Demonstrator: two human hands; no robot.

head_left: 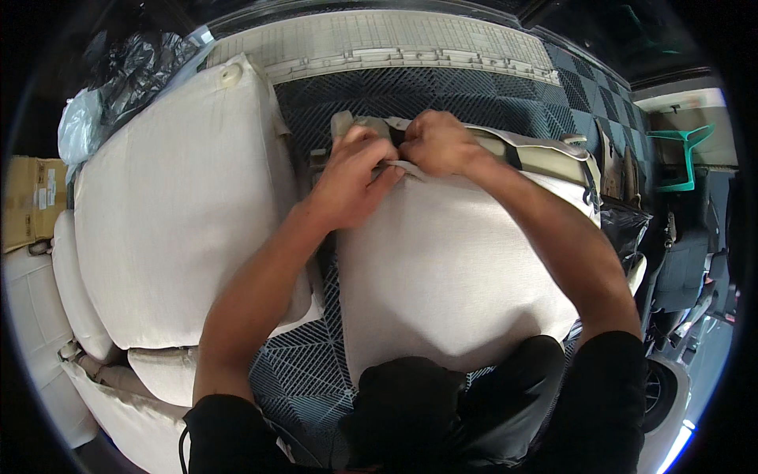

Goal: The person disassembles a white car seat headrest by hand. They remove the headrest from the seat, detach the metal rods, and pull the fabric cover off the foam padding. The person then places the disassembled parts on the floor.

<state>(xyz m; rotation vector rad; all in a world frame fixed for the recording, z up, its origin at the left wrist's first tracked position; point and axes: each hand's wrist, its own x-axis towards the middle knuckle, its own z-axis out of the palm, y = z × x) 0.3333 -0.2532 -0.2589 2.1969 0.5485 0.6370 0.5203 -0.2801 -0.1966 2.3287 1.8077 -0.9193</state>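
A car seat in a pale beige fabric cover (458, 261) lies before me. At its far edge my left hand (355, 174) is closed on the cover's edge, thumb toward me. Beside it my right hand (438, 142) is curled into a fist over a dark gap at the same edge; what its fingers grip is hidden. To the right of the fists, the cover's far flap (533, 144) lies loose over a beige plastic trim (545, 164). A beige plastic piece (342, 124) sticks up past my left fingers.
A larger beige seat (181, 189) stands on my left, with another seat part (126, 426) below it. Black plastic bags (142, 71) and a cardboard box (35, 197) lie far left. Beyond are a ribbed beige panel (395, 43) and grid floor tiles (489, 91). A green stand (685, 150) is at right.
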